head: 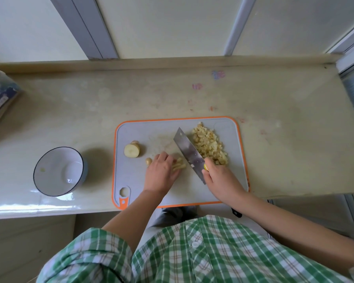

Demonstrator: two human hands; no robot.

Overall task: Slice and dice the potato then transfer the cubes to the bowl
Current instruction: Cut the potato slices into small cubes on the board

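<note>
Pale yellow, wet-looking flesh is all over the right half of the cutting board (131,180), a grey sheet with an orange rim. The diced cubes (209,146) lie there in one loose heap, small and uneven, some with a browner tinge. Nearer to me, in the middle of the board, a short bundle of potato strips (180,164) lies side by side, their cut ends sticking out to the right from under my left hand (160,173). That hand sits on top of them, fingers bent and drawn together, holding the bundle down. Left of it lie an uncut potato end (131,150), its round flat cut face turned up, and a small piece (148,160) just beside my knuckles.

My right hand (220,180) is wrapped tight round the handle of the cleaver (189,153); only a bit of yellow shows at my forefinger. The wide steel blade runs slantwise from me toward the far left, between the strips and the heap, tilted so that its flat side shows. Whether its edge touches the board I cannot tell.

The bowl (58,171) stands on the pale counter (284,119), well apart from the board on its left. It is white inside with a thin dark rim and a bluish outer wall, and one tiny yellowish fleck clings to its inner wall. A printed box (0,97) lies at the counter's far left edge.
</note>
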